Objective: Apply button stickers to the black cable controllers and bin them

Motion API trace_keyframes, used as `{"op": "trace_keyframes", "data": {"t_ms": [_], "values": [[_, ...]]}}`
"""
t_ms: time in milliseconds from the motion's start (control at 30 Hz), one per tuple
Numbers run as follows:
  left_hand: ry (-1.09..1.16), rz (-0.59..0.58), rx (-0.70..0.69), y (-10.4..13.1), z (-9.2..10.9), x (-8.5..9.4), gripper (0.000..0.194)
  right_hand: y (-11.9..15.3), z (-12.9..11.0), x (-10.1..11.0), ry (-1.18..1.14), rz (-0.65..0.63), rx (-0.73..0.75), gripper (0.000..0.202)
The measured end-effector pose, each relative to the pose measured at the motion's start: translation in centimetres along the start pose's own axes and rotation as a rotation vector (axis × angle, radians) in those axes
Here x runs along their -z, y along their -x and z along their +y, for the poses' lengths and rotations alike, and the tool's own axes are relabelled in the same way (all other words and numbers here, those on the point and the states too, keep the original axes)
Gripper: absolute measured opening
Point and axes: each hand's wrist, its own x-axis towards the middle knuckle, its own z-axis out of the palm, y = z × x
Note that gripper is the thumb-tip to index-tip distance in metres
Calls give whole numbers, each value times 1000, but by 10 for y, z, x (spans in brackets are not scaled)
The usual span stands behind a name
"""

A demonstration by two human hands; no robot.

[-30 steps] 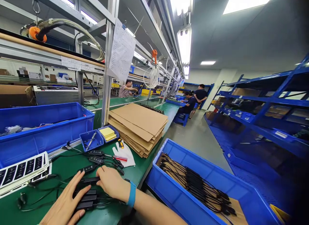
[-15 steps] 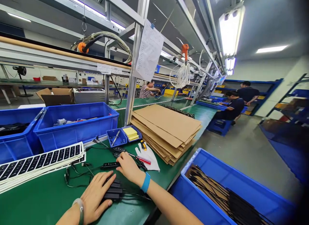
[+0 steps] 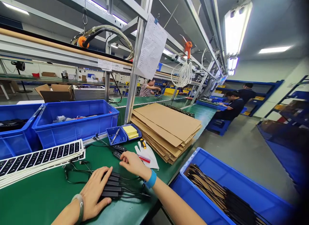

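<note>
My left hand (image 3: 95, 192) lies spread against the left side of a row of several black modules (image 3: 112, 188), thumb at the nearest one. Black cables run from them to the right. Above and to the right, my right hand (image 3: 130, 162) has its fingers curled together at the end of a black module with small marks (image 3: 118, 154); what the fingertips hold, if anything, is hidden. Another such module (image 3: 120, 148) lies just behind. A white glove (image 3: 148, 154), a red-handled tool (image 3: 144, 159) and a yellow-black handle (image 3: 143, 143) lie beside my right hand.
Label sheets (image 3: 41, 159) lie at the left, below blue bins (image 3: 77, 131). Small blue trays (image 3: 117, 135) hold a pen and yellow notes. Cardboard sheets (image 3: 169, 122) are stacked behind the glove. A blue bin of black cables (image 3: 212, 163) stands at the right. People sit farther off.
The black module that lay between my hands is now in the row by my left hand. My right hand has moved slightly right, its fingers more curled. The view has shifted slightly.
</note>
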Motion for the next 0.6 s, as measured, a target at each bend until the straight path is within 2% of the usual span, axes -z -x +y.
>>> {"op": "trace_keyframes", "data": {"t_ms": [67,133,300,467,533,600], "values": [[-10,-4,-15,-1,1,1,74,-6,1,-5,61,90,-63,16],[-43,-7,-34,-1,2,3,72,-8,0,-10,84,112,-73,17],[-89,-25,-59,-3,6,5,77,1,-7,-18,-1,41,51,31],[-94,-21,-15,-3,8,7,84,9,-11,-11,-61,-51,179,28],[-110,-22,-43,-3,7,7,80,4,-10,-8,-40,-56,181,24],[-128,-6,-70,-3,7,8,76,-6,-7,-4,23,10,119,20]]}}
